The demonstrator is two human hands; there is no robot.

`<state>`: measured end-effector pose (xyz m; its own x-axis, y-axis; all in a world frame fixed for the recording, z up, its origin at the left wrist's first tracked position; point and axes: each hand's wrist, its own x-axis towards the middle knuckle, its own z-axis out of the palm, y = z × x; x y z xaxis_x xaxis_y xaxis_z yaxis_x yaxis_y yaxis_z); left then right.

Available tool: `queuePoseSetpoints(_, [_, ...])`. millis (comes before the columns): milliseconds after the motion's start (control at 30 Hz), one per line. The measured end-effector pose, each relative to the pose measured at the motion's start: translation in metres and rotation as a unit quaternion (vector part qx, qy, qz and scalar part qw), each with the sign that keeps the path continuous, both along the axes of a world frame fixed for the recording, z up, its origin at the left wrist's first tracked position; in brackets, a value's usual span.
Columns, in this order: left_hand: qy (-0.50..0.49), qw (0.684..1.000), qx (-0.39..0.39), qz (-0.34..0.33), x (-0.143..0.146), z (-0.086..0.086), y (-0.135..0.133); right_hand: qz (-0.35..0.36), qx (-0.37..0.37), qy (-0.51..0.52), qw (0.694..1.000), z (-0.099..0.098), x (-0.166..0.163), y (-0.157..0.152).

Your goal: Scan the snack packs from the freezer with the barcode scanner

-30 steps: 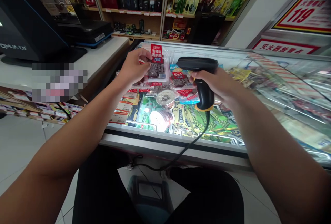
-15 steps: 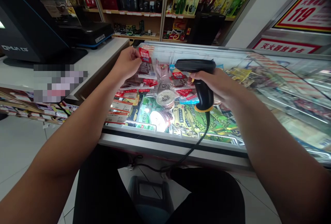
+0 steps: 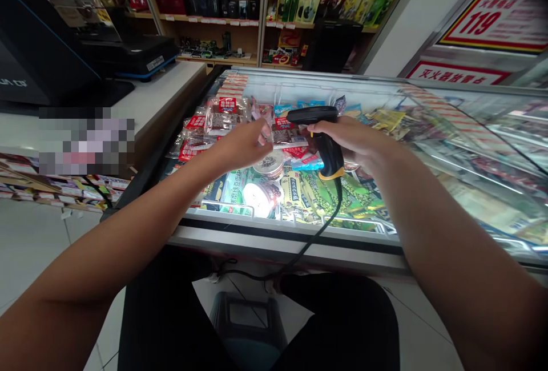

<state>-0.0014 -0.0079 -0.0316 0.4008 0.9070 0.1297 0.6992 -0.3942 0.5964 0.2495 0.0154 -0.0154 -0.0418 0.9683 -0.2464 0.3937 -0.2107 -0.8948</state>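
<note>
My right hand (image 3: 357,141) is wrapped round the grip of a black barcode scanner (image 3: 319,125) with an orange ring, held over the glass lid of a chest freezer (image 3: 291,245). Its cable (image 3: 319,231) hangs down over the freezer's front edge. My left hand (image 3: 242,147) reaches across the lid just left of the scanner's head. Its fingertips are pinched on the edge of a clear snack packet (image 3: 280,136). A red-labelled packet of dark snacks (image 3: 225,117) lies on the glass further back left, among other red packets (image 3: 194,131).
A white counter (image 3: 162,94) with a black till screen (image 3: 38,57) and a printer stands to the left. Stocked shelves (image 3: 257,11) line the back wall. Inside the freezer are green bags (image 3: 342,194) and round tubs. A dark stool (image 3: 248,319) sits between my legs.
My left hand let go of the red-labelled packet, which now lies on the glass at back left, and moved right and down to another packet. The scanner dipped slightly.
</note>
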Motion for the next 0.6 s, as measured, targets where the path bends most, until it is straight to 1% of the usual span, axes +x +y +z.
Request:
queuePoseSetpoints(33, [0.004, 1.000, -0.021, -0.010, 0.003, -0.002, -0.002, -0.001, -0.011, 0.029, 1.000, -0.001, 0.000, 0.002])
queuePoseSetpoints(100, [-0.008, 0.998, -0.068, -0.003, 0.005, -0.003, -0.003, 0.001, -0.024, 0.090, 0.996, -0.001, 0.002, 0.004])
queuePoseSetpoints(167, [-0.063, 0.987, -0.145, 0.009, 0.003, -0.002, -0.002, 0.008, -0.014, 0.135, 0.991, 0.001, 0.003, 0.004])
queuePoseSetpoints(200, [-0.100, 0.976, -0.191, 0.010, 0.002, -0.001, -0.001, 0.014, -0.003, 0.148, 0.989, 0.002, 0.004, 0.004])
queuePoseSetpoints(300, [-0.229, 0.924, -0.306, 0.003, 0.003, 0.000, 0.001, 0.028, 0.033, 0.151, 0.988, 0.009, 0.004, -0.001])
queuePoseSetpoints(367, [-0.328, 0.874, -0.358, -0.002, 0.008, -0.001, 0.001, 0.021, 0.048, 0.142, 0.988, 0.014, 0.003, -0.005])
queuePoseSetpoints(433, [-0.414, 0.826, -0.383, -0.008, 0.015, -0.002, -0.001, 0.014, 0.054, 0.149, 0.987, 0.018, 0.002, -0.009])
queuePoseSetpoints(467, [-0.440, 0.814, -0.379, -0.011, 0.019, -0.001, -0.003, 0.017, 0.052, 0.159, 0.986, 0.019, 0.001, -0.010])
queuePoseSetpoints(500, [-0.452, 0.815, -0.362, -0.013, 0.021, -0.001, -0.005, 0.022, 0.049, 0.169, 0.984, 0.019, 0.001, -0.011])
queuePoseSetpoints(533, [-0.449, 0.829, -0.332, -0.013, 0.022, 0.000, -0.007, 0.029, 0.044, 0.176, 0.983, 0.019, 0.001, -0.012])
queuePoseSetpoints(600, [-0.412, 0.878, -0.241, -0.005, 0.021, 0.004, -0.009, 0.044, 0.030, 0.166, 0.985, 0.018, 0.001, -0.014])
